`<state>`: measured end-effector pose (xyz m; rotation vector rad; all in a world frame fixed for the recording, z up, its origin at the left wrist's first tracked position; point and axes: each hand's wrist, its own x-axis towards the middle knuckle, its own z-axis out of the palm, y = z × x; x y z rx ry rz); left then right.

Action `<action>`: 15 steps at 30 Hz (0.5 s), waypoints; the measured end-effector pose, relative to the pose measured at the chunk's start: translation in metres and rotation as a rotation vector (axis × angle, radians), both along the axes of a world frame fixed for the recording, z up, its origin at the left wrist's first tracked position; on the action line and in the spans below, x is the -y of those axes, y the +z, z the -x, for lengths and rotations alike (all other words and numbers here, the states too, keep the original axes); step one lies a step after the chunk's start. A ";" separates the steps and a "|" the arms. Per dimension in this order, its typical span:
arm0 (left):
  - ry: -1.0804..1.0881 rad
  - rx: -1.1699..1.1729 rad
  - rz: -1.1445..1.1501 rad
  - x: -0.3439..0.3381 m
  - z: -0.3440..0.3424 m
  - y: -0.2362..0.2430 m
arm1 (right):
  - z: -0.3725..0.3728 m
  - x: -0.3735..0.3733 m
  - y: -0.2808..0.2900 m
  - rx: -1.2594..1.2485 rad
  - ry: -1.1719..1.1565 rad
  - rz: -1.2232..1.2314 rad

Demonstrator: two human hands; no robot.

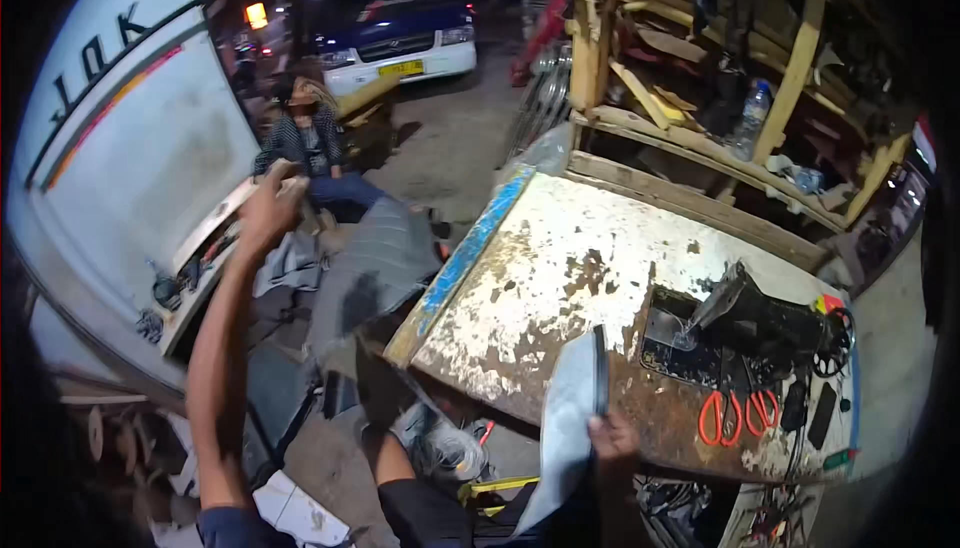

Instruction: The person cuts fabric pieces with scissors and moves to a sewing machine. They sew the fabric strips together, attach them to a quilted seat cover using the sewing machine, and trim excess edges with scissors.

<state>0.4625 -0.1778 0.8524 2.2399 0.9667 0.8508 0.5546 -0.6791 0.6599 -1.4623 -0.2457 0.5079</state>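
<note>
My left hand [276, 200] is raised at the upper left, over the narrow ledge beside the white board, with its fingers curled; I cannot make out what, if anything, they hold. My right hand [612, 437] grips a curved pale grey piece [565, 403] with a dark strip along its edge, held upright at the front edge of the worn white workbench [510, 278]. A black sewing machine [775, 333] stands on the bench to the right, with orange-handled scissors [718, 418] in front of it.
A seated person [310, 143] in a patterned top is beyond my left hand. A quilted grey seat cover [365, 258] lies left of the bench. Behind the bench rises a wooden shelf frame [800, 68] with a bottle [750, 123]. A van [390, 38] stands farther back.
</note>
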 end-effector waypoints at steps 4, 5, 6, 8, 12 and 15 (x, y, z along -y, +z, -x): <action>-0.048 -0.400 -0.146 -0.047 -0.003 -0.111 | -0.015 0.032 -0.013 0.084 -0.051 0.066; -0.101 -0.401 -0.188 -0.045 0.000 -0.153 | -0.017 0.037 -0.026 0.087 -0.120 0.034; -0.112 -0.441 -0.215 -0.043 0.007 -0.196 | -0.018 0.036 -0.029 0.083 -0.096 0.039; -0.125 -0.552 -0.178 -0.039 0.021 -0.281 | -0.023 0.025 -0.029 0.153 -0.111 0.072; -0.066 -0.664 0.110 -0.004 0.033 -0.411 | -0.021 -0.016 -0.022 0.266 -0.072 0.197; 0.128 -0.444 -0.012 0.034 0.016 -0.475 | -0.015 -0.036 -0.034 0.522 -0.079 0.580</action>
